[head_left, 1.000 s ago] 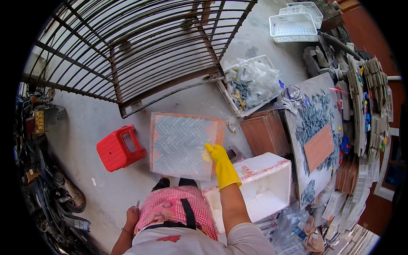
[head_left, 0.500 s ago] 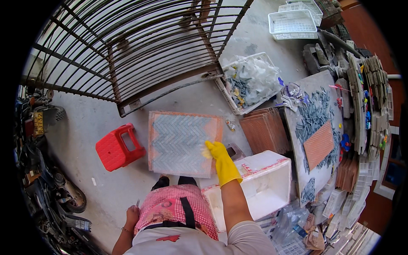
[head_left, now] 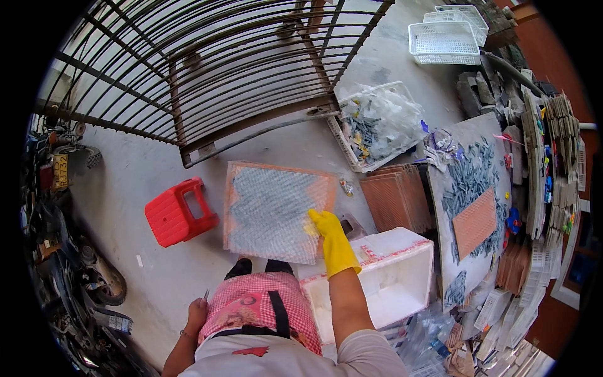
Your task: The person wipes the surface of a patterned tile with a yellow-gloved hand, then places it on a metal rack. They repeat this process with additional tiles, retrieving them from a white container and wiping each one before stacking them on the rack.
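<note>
My right hand (head_left: 328,229) wears a yellow rubber glove and is closed around what looks like a small brush (head_left: 310,227), whose pale yellow bristles press on a white mesh sheet (head_left: 276,248). Under the mesh lie grey strip tiles (head_left: 267,198) in a herringbone pattern. An orange grooved tray (head_left: 325,188) shows around their edges. Low at my left side, my bare left hand (head_left: 197,312) is closed on a thin, pointed metal tool (head_left: 206,294); its exact kind is too small to make out.
A red plastic stool (head_left: 173,217) stands left of the tray. At right are a white foam box (head_left: 402,273), stacked orange trays (head_left: 396,198) and a board (head_left: 449,273) strewn with grey strips. Metal bars (head_left: 251,81) stand ahead; motorbikes (head_left: 78,283) line the left.
The whole view has shifted slightly, so most things sit a little to the right. My right hand remains at the mesh's right side with the brush; my left hand stays low.
</note>
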The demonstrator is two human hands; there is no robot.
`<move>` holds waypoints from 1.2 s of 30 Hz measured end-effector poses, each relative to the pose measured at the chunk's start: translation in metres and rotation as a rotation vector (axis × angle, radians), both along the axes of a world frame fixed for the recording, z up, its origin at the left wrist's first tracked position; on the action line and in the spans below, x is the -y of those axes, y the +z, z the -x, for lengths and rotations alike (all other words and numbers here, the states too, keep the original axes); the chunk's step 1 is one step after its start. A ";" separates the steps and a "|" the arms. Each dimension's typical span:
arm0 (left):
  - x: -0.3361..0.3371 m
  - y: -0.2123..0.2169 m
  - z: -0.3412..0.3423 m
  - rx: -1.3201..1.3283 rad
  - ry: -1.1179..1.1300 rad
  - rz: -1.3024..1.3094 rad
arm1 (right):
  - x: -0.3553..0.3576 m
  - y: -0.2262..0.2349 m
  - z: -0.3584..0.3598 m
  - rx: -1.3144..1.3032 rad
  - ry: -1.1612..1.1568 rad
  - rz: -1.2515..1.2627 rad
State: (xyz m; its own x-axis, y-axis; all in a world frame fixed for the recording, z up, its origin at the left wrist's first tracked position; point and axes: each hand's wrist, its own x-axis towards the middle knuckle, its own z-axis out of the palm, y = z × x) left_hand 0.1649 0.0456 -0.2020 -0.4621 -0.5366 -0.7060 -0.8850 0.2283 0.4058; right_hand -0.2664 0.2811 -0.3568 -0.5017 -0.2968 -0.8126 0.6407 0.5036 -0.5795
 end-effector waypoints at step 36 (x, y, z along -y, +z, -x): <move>0.042 -0.107 0.344 -0.195 -0.362 0.446 | 0.006 0.035 -0.012 -0.082 0.036 -0.107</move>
State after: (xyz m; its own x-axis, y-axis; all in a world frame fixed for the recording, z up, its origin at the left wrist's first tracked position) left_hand -0.1795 0.0041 -0.3091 -0.7689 -0.5461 -0.3327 -0.6383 0.6863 0.3486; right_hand -0.2544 0.2747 -0.3220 -0.5581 -0.2298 -0.7974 0.5740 0.5870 -0.5709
